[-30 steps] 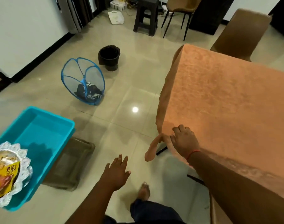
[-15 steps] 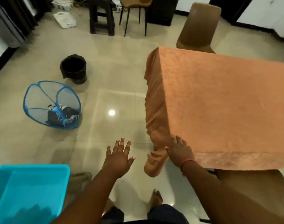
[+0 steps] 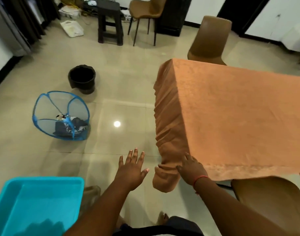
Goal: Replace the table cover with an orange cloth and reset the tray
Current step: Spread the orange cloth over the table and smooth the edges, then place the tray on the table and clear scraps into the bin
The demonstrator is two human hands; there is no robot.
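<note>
Orange cloth [image 3: 239, 120] hides the table entirely.

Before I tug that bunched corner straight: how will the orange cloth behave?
Probably floppy: the orange cloth hangs in soft folds. It may slide across the table when pulled. The right hand presses its corner flat.

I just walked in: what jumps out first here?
The orange cloth draped over the table at right, its near corner bunched and hanging where the right hand touches it. The left hand hovers open beside it over the floor. A turquoise tray sits at lower left, and a blue mesh basket lies tipped on the floor.
</note>
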